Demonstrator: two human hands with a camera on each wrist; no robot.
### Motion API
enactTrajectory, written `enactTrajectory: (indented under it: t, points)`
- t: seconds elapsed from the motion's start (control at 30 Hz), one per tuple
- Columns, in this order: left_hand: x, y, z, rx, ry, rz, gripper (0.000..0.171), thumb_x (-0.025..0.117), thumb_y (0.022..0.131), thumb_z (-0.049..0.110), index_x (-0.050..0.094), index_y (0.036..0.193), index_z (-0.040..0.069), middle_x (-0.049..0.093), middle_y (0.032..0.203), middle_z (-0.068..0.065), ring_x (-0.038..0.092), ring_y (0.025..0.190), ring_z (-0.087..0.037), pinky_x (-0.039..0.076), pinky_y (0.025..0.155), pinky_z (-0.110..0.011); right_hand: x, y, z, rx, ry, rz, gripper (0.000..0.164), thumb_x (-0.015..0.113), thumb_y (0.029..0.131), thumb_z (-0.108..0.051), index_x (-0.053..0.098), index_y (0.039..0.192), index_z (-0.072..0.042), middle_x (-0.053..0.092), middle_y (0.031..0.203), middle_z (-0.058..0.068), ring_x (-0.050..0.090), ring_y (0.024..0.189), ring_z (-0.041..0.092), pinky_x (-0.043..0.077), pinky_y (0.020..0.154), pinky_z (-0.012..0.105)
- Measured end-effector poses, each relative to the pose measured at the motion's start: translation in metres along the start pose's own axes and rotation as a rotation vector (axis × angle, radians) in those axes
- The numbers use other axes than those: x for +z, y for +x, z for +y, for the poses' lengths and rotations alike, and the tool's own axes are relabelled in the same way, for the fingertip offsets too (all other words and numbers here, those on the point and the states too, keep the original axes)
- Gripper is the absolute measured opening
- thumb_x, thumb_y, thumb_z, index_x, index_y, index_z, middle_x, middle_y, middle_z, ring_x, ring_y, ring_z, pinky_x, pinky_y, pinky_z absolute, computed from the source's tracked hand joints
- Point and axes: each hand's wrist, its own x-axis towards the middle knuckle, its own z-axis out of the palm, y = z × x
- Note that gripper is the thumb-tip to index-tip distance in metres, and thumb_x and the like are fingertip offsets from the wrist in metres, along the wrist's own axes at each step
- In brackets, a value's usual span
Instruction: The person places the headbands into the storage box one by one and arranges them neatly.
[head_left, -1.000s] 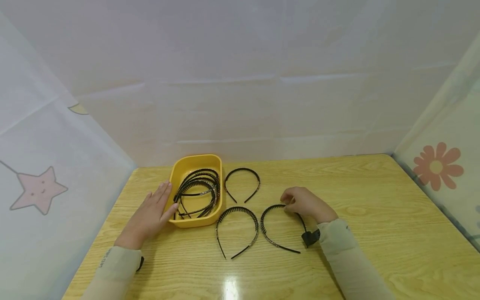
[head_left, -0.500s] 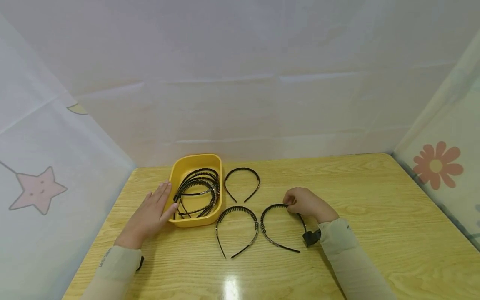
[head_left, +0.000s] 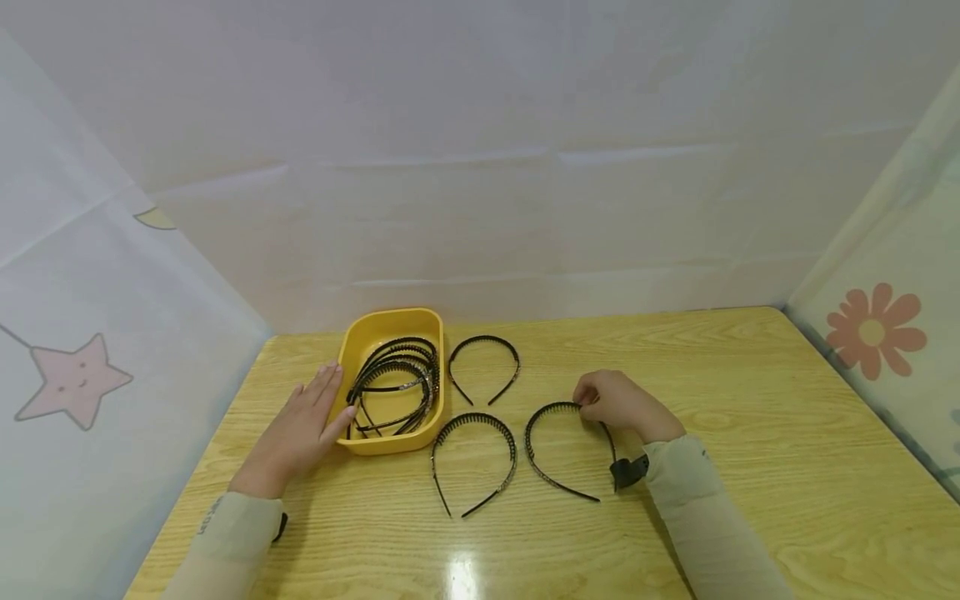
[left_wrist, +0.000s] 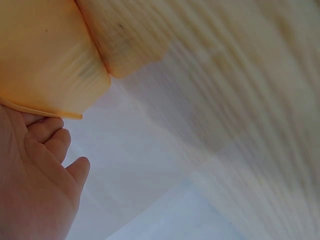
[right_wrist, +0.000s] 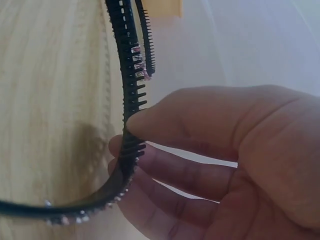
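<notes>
My right hand (head_left: 626, 407) pinches the upper right of a black toothed headband (head_left: 552, 482) between thumb and fingers. Small shiny stones along this headband (right_wrist: 131, 95) show in the right wrist view. On the left, my left hand (head_left: 298, 429) rests against the left side of a yellow plastic basket (head_left: 390, 447), its fingers fairly straight along the rim. Several black headbands (head_left: 397, 367) lie overlapping in the basket. To the right of it, one headband (head_left: 484, 338) lies near the back, and another headband (head_left: 474, 416) lies in front of that one.
The wooden table (head_left: 360, 533) carries everything. A pale sheet (head_left: 480, 225) stands as a wall behind it, with printed side sheets showing a star (head_left: 75, 382) at left and a flower (head_left: 872, 333) at right.
My right hand has shifted slightly right and back, carrying its headband with it, so a small gap has opened beside the neighbouring headband. The left hand and basket stay put.
</notes>
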Motion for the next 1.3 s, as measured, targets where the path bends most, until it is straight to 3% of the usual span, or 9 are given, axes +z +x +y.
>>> enactTrajectory:
  t: [0.33, 0.57, 0.8, 1.03, 1.3]
  points:
    - [0.000, 0.000, 0.000, 0.000, -0.002, 0.003, 0.076, 0.042, 0.109, 0.044, 0.012, 0.161, -0.002, 0.009, 0.169, -0.020, 0.009, 0.154, -0.040, 0.012, 0.122, -0.063, -0.009, -0.002, 0.001, 0.038, 0.034, 0.027, 0.019, 0.068, 0.091, -0.003, 0.073, 0.109, -0.002, 0.069, 0.098, 0.006, 0.063, 0.089, 0.020, 0.056, 0.073, 0.037]
    - [0.000, 0.000, 0.000, 0.004, 0.000, 0.013, 0.076, 0.042, 0.109, 0.045, 0.013, 0.161, -0.002, 0.012, 0.168, -0.022, 0.010, 0.154, -0.040, 0.013, 0.122, -0.063, -0.016, -0.004, -0.001, 0.011, 0.044, 0.075, 0.018, 0.066, 0.094, -0.004, 0.073, 0.110, 0.000, 0.069, 0.099, 0.008, 0.065, 0.091, 0.024, 0.058, 0.075, 0.040]
    - [0.000, 0.000, 0.000, 0.002, -0.013, 0.010, 0.076, 0.042, 0.109, 0.045, 0.013, 0.161, -0.002, 0.010, 0.168, -0.021, 0.009, 0.154, -0.040, 0.008, 0.124, -0.060, -0.018, -0.004, -0.002, 0.030, 0.158, 0.124, 0.022, 0.067, 0.096, -0.009, 0.072, 0.115, 0.001, 0.069, 0.103, 0.011, 0.067, 0.091, 0.025, 0.059, 0.074, 0.039]
    - [0.000, -0.001, 0.001, 0.000, -0.015, 0.007, 0.076, 0.042, 0.109, 0.044, 0.013, 0.161, -0.002, 0.010, 0.168, -0.021, 0.009, 0.154, -0.040, 0.008, 0.124, -0.059, -0.015, -0.001, -0.003, 0.049, 0.275, 0.166, 0.027, 0.068, 0.097, -0.012, 0.070, 0.120, 0.001, 0.068, 0.106, 0.013, 0.069, 0.087, 0.022, 0.061, 0.081, 0.048]
    - [-0.001, -0.001, 0.001, 0.000, -0.016, 0.005, 0.076, 0.042, 0.109, 0.045, 0.013, 0.161, -0.002, 0.010, 0.168, -0.022, 0.008, 0.154, -0.040, 0.007, 0.124, -0.059, -0.010, 0.003, -0.012, 0.094, 0.370, 0.226, 0.032, 0.072, 0.096, -0.016, 0.069, 0.124, 0.000, 0.068, 0.111, 0.015, 0.070, 0.090, 0.024, 0.060, 0.086, 0.049]
